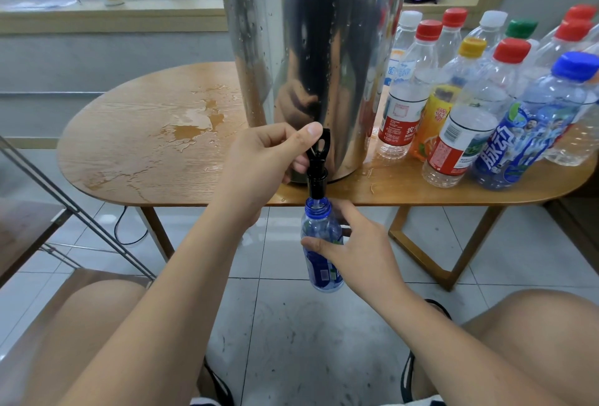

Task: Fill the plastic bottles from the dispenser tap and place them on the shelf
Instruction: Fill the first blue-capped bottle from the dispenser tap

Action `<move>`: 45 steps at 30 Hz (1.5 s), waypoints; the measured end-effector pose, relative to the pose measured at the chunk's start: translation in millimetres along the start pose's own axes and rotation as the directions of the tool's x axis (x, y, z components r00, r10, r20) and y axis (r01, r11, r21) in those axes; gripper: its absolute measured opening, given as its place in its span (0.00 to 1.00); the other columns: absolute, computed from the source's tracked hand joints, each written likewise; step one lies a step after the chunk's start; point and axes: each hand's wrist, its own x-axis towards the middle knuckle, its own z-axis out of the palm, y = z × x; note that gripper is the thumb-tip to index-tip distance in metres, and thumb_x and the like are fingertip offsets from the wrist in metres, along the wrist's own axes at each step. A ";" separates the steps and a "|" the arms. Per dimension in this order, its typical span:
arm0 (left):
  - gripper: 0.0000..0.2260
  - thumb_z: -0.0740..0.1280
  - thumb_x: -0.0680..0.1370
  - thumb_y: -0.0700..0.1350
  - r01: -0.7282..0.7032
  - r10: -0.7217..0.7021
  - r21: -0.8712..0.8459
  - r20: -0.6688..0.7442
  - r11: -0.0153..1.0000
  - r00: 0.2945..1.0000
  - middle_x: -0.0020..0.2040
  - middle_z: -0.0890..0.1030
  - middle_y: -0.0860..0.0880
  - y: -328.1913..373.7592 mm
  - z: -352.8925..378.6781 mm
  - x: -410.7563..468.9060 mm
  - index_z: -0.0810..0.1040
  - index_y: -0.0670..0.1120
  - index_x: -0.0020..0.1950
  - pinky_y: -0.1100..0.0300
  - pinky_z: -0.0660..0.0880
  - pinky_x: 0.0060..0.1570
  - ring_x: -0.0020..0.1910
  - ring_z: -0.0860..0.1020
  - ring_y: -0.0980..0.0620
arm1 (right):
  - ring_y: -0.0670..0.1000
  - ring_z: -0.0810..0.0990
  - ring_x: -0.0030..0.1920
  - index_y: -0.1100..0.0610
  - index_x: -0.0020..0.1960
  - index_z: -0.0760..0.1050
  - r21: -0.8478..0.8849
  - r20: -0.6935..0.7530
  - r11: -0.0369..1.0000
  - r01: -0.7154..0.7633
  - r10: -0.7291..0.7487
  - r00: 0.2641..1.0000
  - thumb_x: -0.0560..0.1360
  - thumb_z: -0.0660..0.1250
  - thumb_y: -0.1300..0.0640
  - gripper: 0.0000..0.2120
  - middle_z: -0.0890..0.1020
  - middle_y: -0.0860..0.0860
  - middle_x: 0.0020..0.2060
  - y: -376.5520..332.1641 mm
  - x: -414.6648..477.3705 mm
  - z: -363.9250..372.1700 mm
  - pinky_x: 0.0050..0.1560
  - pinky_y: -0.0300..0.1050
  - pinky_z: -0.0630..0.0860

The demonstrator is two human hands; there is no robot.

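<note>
A tall steel dispenser stands on the wooden table, its black tap hanging over the front edge. My left hand grips the tap's lever, thumb on top. Just under the spout, my right hand holds an uncapped clear bottle with a blue neck ring and blue label upright below the table edge, its mouth right at the spout. Whether water is flowing I cannot tell.
Several capped plastic bottles with red, white, yellow, green and blue caps crowd the table's right side. Spilled water lies on the tabletop left of the dispenser. A metal rack frame slants at the left. My knees are below, over tiled floor.
</note>
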 end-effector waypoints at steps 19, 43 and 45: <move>0.19 0.74 0.82 0.56 0.012 -0.012 -0.010 -0.006 1.000 1.000 0.37 0.85 0.44 -1.0 0.3 -0.5 0.84 0.42 0.41 0.65 0.75 0.37 0.37 0.81 0.53 | 0.28 0.77 0.55 0.30 0.63 0.72 -0.014 -0.008 1.000 0.009 -0.009 1.000 0.70 0.83 0.41 0.28 0.81 0.27 0.52 0.3 0.3 0.8 0.46 0.25 0.72; 0.21 0.73 0.82 0.57 0.032 -0.032 -0.005 0.006 0.999 0.999 0.37 0.85 0.45 -1.2 -1.1 0.6 0.84 0.39 0.44 0.59 0.76 0.40 0.37 0.81 0.53 | 0.31 0.78 0.54 0.33 0.67 0.72 -0.012 0.003 1.000 -0.006 0.006 1.000 0.70 0.83 0.41 0.30 0.80 0.30 0.55 0.6 1.4 2.9 0.48 0.27 0.72; 0.22 0.73 0.82 0.56 0.029 -0.029 -0.010 0.005 1.000 1.000 0.36 0.85 0.45 -1.8 -0.8 0.7 0.84 0.36 0.45 0.61 0.75 0.39 0.37 0.81 0.53 | 0.31 0.78 0.54 0.35 0.68 0.73 -0.014 0.005 1.000 -0.005 0.005 1.000 0.70 0.83 0.41 0.31 0.81 0.31 0.55 0.6 1.1 2.8 0.48 0.27 0.72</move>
